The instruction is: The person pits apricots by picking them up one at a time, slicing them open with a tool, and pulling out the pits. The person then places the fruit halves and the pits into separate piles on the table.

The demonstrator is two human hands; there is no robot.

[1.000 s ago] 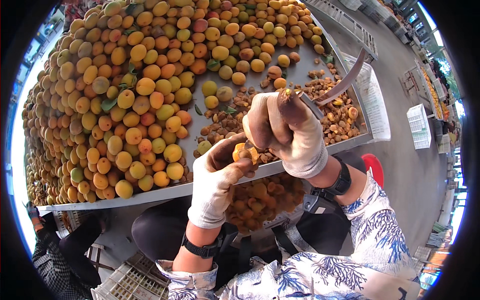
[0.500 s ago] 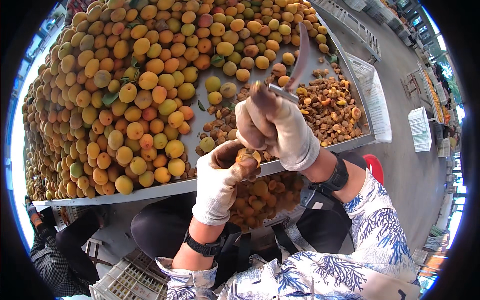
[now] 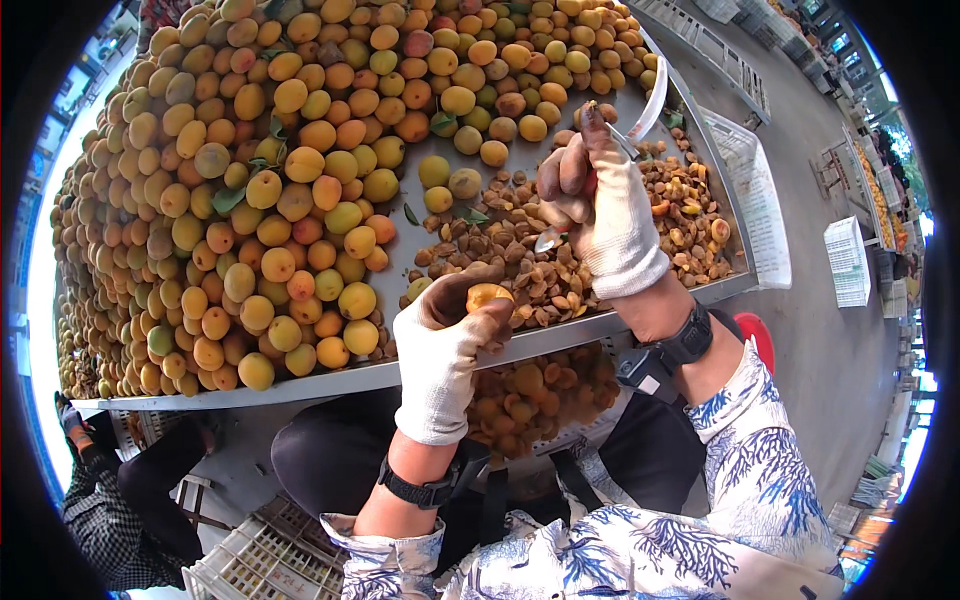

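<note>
My left hand (image 3: pixel 437 345), in a white glove with dark-stained fingertips, grips a cut orange apricot (image 3: pixel 488 295) between thumb and fingers, just above the near edge of the metal table. Farther right and higher, my gloved right hand (image 3: pixel 612 215) is closed round a knife, its curved blade (image 3: pixel 656 98) pointing up and away. A shiny metal bit (image 3: pixel 547 240) shows below that fist. Under both hands lies a heap of brown apricot pits (image 3: pixel 530 265). Apricot halves (image 3: pixel 530 405) fill a container below the table edge, in front of my lap.
A big pile of whole apricots (image 3: pixel 270 190) covers the left and back of the table (image 3: pixel 330 383). White crates (image 3: pixel 750 200) stand beyond its right side, with another crate (image 3: pixel 265 560) at lower left. A person in a checked sleeve (image 3: pixel 105 520) sits at far left.
My right hand with the knife has moved right, away from the left hand. The blade now tilts more to the right. The apricot in my left hand shows more plainly.
</note>
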